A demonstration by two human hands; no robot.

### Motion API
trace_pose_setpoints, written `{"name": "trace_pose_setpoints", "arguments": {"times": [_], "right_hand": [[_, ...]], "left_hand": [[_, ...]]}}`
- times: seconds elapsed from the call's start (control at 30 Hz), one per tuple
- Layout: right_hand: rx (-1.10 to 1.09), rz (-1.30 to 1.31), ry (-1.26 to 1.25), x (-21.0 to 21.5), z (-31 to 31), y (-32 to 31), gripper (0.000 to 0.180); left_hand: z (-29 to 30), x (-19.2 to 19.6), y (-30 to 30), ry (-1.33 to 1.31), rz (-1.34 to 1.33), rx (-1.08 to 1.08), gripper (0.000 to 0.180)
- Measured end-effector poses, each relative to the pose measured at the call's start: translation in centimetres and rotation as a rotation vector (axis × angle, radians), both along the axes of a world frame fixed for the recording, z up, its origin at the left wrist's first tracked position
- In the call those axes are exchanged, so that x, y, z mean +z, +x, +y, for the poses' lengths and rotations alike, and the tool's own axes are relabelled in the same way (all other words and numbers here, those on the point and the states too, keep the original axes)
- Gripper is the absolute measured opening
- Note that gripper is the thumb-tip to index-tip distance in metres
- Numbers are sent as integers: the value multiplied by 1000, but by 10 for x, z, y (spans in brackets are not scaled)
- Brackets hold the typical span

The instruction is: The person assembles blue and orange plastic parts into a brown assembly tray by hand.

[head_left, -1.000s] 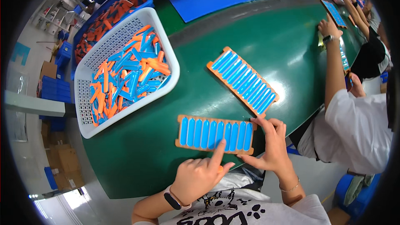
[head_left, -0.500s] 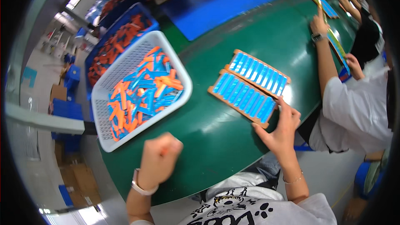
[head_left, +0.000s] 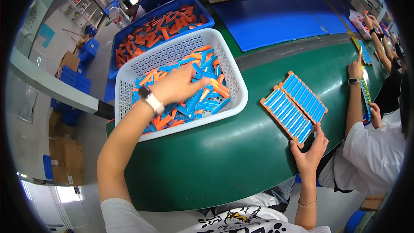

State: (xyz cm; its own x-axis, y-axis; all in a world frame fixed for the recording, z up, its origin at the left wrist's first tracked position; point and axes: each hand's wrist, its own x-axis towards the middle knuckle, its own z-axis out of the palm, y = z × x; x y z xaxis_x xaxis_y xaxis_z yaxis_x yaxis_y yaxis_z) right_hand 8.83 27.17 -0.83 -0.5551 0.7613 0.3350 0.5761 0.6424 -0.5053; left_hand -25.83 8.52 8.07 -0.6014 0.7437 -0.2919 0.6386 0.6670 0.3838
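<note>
My left hand (head_left: 183, 84), with a watch at the wrist, is down in a white plastic basket (head_left: 236, 97). Its fingers are curled among loose blue and orange strip-shaped pieces (head_left: 189, 105), the fingertips at a bright orange piece (head_left: 221, 88). What lies inside the fingers is hidden. Two orange-brown racks filled with rows of shiny blue strips lie side by side on the green table: a near rack (head_left: 279, 124) and a far rack (head_left: 290, 76). My right hand (head_left: 311, 152) grips the near end of the racks, thumb and fingers on separate edges.
Behind the basket stands a blue bin (head_left: 205, 17) of orange pieces. A blue mat (head_left: 280, 21) covers the table's far part. At right, a co-worker's hand (head_left: 355, 70) touches a long yellow-green strip (head_left: 365, 88). A metal post (head_left: 56, 84) crosses on the left.
My left hand has gone from a fist over the table into the basket. The view has shifted, with basket and racks appearing farther right and lower. My right hand stays at the racks.
</note>
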Motion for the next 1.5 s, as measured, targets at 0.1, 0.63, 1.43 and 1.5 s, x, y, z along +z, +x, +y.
{"name": "trace_pose_setpoints", "arguments": {"times": [0.1,0.63,1.43,1.5], "right_hand": [[41,8,13,-1,-1,-6,81],[76,-10,84,-5,4,-1,70],[61,-35,66,-5,1,-5,73],[61,-18,50,-7,2,-4,73]], "left_hand": [[11,-34,-47,153,529,-38,65],[-118,25,-36,-83,-7,-289,103],[-31,-3,-38,698,-103,9,63],[-28,9,-33,784,-196,-7,68]]}}
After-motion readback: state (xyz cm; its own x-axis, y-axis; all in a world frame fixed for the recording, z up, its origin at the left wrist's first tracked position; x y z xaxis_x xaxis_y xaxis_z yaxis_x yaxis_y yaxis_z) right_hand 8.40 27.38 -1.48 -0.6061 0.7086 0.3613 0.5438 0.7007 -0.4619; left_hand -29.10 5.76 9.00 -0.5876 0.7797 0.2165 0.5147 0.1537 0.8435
